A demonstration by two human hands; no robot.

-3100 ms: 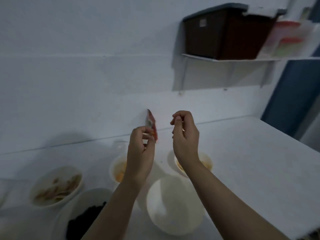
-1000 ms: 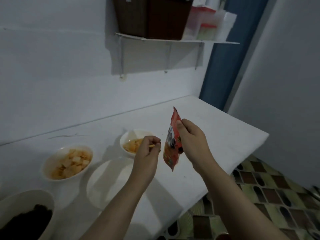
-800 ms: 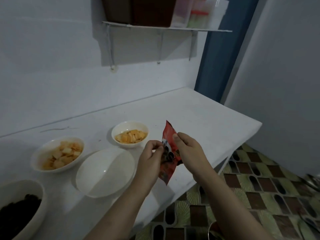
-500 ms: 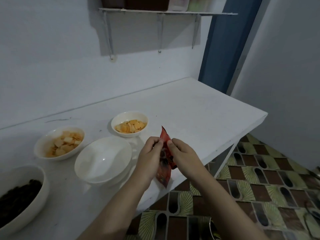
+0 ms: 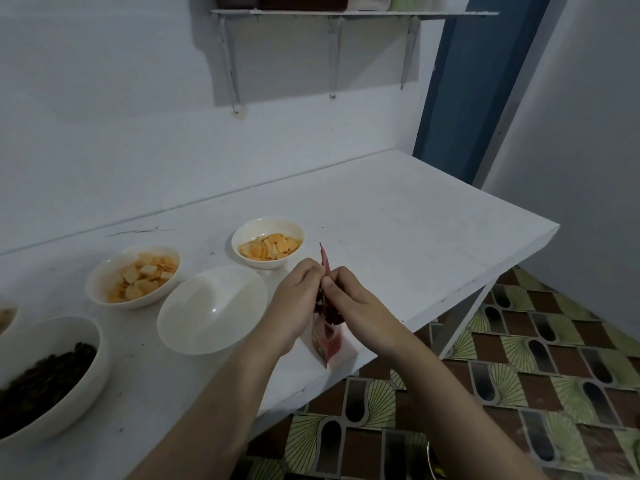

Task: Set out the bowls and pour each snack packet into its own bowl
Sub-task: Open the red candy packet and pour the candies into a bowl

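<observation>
Hands meet at the middle of the head view, both pinching one red snack packet (image 5: 327, 336) between them. The left hand (image 5: 298, 299) has its fingers curled in against the packet's upper part from one side, and the right hand (image 5: 353, 301) does the same from the other, so the fingertips of the two hands nearly touch across the foil. The packet hangs edge-on to the camera, with its long axis close to upright: a thin top corner pokes up just above the knuckles and the wider bottom end points down, below the wrists, over the near edge of the white table (image 5: 415, 230). Whether its top is torn I cannot tell, since the fingers cover it. Just left of the left hand, almost touching it, sits an empty white bowl (image 5: 211, 310). Beyond the hands, slightly to their left, a smaller bowl of orange crackers (image 5: 269, 242) stands on the table. Farther left of the empty bowl is a bowl of pale square crackers (image 5: 135, 277), and nearer the camera, well to the left of the left forearm, a large bowl with a dark snack (image 5: 48, 375) is partly cut by the frame. To the right of and below the right forearm lies a patterned tile floor (image 5: 519, 375).
</observation>
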